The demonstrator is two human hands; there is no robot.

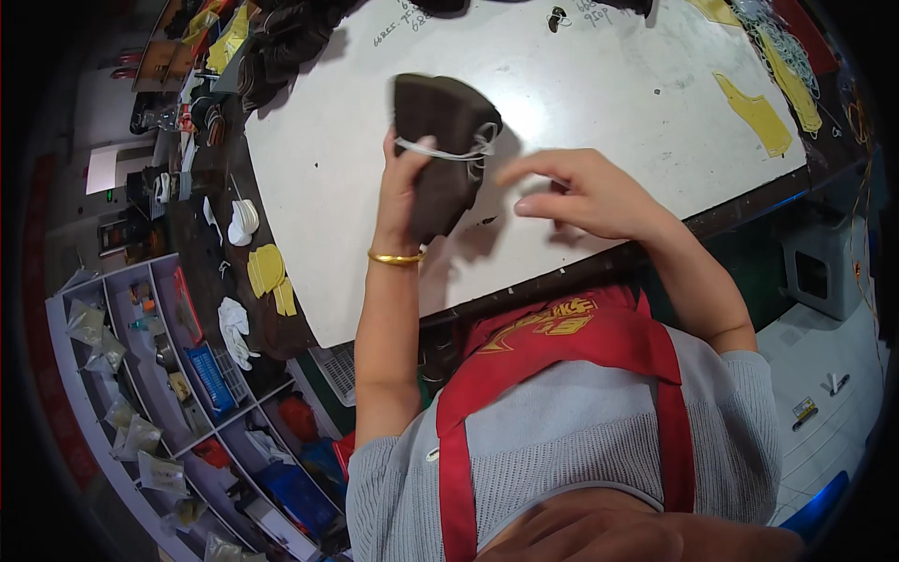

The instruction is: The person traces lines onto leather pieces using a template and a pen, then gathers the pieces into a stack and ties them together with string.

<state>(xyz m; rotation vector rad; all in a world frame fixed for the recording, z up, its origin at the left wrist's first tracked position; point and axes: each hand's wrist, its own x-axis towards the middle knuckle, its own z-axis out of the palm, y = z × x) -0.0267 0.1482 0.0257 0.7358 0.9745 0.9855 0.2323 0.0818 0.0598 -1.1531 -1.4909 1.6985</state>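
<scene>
A bundle of dark brown cut pieces [438, 112], perhaps leather, is raised above the white tabletop [346, 244]. My left hand [401, 178] is closed around its left side, with the thumb across the front. White string [412, 146] runs around the bundle and ends in a loose knot with loops on its right side. To the right of the knot, my right hand [590, 195] hovers apart from the bundle. Its index finger and thumb are spread with nothing between them, the fingertips slightly blurred.
Dark stacked pieces [281, 47] lie at the table's far left. Yellow cut pieces [754, 112] and tangled pale string [777, 42] lie at the right. A shelf unit with compartments [178, 393] stands at the left, and a grey stool [824, 258] at the right.
</scene>
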